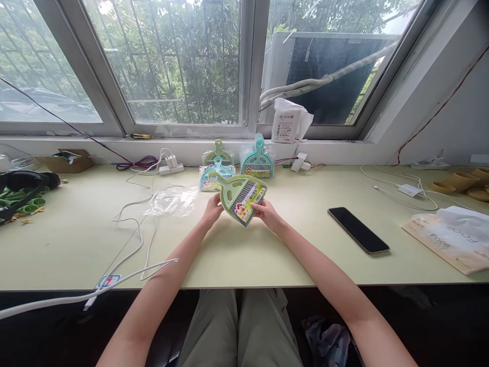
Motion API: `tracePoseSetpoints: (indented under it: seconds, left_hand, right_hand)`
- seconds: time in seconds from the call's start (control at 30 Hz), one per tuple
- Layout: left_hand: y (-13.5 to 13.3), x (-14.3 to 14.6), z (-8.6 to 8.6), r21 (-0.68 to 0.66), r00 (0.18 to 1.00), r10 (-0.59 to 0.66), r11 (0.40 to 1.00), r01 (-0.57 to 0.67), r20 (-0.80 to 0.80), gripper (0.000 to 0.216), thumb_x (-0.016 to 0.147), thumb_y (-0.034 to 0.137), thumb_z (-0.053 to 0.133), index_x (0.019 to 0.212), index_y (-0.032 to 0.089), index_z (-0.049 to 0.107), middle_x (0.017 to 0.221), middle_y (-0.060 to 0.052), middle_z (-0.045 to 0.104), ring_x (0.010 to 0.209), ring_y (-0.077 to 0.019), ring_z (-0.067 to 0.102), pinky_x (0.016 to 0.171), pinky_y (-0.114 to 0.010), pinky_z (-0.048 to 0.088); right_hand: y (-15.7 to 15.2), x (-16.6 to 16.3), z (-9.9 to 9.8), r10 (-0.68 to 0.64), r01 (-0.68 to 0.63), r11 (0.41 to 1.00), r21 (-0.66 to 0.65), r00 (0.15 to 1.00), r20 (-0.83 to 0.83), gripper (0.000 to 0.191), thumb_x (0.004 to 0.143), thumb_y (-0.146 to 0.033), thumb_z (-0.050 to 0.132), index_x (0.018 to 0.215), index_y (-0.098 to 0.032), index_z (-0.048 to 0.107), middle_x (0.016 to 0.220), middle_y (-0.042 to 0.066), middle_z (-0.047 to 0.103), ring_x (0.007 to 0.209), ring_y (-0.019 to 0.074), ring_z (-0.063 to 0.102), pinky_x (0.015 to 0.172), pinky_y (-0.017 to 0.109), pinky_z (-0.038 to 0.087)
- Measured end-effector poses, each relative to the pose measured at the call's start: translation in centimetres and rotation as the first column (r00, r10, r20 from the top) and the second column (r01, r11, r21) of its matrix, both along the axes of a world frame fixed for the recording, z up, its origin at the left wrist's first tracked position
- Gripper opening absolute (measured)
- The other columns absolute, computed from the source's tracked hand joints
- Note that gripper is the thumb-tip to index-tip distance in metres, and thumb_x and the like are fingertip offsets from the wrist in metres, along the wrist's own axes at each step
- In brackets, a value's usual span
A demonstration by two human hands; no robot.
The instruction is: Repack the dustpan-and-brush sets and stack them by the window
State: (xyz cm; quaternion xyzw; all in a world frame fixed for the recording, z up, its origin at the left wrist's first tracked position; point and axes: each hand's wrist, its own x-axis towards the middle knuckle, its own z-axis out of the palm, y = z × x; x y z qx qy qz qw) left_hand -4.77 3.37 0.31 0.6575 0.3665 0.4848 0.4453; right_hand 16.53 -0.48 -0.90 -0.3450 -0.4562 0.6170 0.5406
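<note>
Both my hands hold a small green dustpan and brush set (233, 196) above the table, tilted, its handle pointing up and left. My left hand (214, 210) grips its left edge, with part of the fingers hidden behind the pan. At the lower right, my right hand (267, 214) pinches the set by its printed card label (248, 201). Behind it stand another green set (217, 149) and a blue one (217, 166) in front of that. Turquoise sets (259, 155) are stacked to the right. A crumpled clear plastic bag (172, 201) lies left of my left hand.
White cables (141, 234) trail over the left of the table (305, 255). A black phone (358, 230) and a tissue pack (449, 237) lie on the right. Headphones (23, 191) and a cardboard box (66, 161) are far left. A wrapped box (291, 121) stands on the windowsill.
</note>
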Motion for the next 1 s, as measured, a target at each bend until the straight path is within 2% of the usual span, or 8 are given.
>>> tracePoseSetpoints:
  seconds: [0.13,0.3,0.57,0.8,1.0]
  left_hand:
    - [-0.02,-0.03,-0.04,0.0,1.0,-0.001,1.0,0.001,-0.006,0.046,0.065,0.025,0.071,0.109,0.015,0.062,0.118,-0.011,0.066,0.113,-0.0301,0.057,0.087,-0.04,0.05]
    - [0.23,-0.11,-0.29,0.056,1.0,-0.011,0.998,0.012,-0.013,0.04,0.067,0.024,0.069,0.105,0.015,0.063,0.115,-0.011,0.067,0.11,-0.0288,0.059,0.092,-0.042,0.048]
    - [0.37,-0.11,-0.47,0.031,0.991,-0.113,0.993,0.111,0.071,0.059,0.061,0.032,0.08,0.114,0.016,0.06,0.121,-0.014,0.064,0.115,-0.0325,0.056,0.091,-0.044,0.049]
    - [0.68,-0.08,-0.96,0.065,0.986,-0.14,0.989,0.135,0.088,0.059,0.064,0.036,0.078,0.116,0.017,0.058,0.12,-0.013,0.064,0.113,-0.0307,0.057,0.092,-0.044,0.049]
    - [0.38,-0.25,-0.61,0.062,0.992,-0.12,0.991,0.117,0.046,0.059,0.062,0.036,0.08,0.113,0.017,0.06,0.116,-0.012,0.066,0.108,-0.0301,0.06,0.091,-0.044,0.049]
  right_hand:
    - [0.07,0.01,-0.08,0.002,-0.002,1.0,-0.003,1.0,-0.015,0.028,0.075,-0.023,0.069,0.101,-0.016,0.064,0.104,0.008,0.072,0.088,0.0218,0.071,0.077,0.036,0.059]
    - [-0.14,-0.11,0.1,-0.011,0.01,1.0,-0.004,1.0,-0.013,0.028,0.074,-0.023,0.07,0.101,-0.016,0.063,0.106,0.009,0.072,0.09,0.0223,0.07,0.077,0.036,0.059]
    - [-0.28,-0.29,0.32,-0.028,0.028,1.0,-0.001,0.999,-0.028,0.029,0.073,-0.024,0.072,0.099,-0.016,0.063,0.104,0.009,0.072,0.088,0.0222,0.07,0.076,0.035,0.059]
    - [-0.4,-0.4,0.36,-0.02,0.02,1.0,-0.004,1.0,-0.024,0.03,0.074,-0.023,0.071,0.101,-0.016,0.063,0.105,0.009,0.072,0.088,0.0218,0.07,0.078,0.036,0.058]
    - [-0.13,-0.54,0.08,-0.037,0.036,0.999,-0.015,0.999,-0.026,0.025,0.073,-0.024,0.071,0.096,-0.017,0.064,0.102,0.009,0.072,0.086,0.0229,0.071,0.078,0.038,0.059]
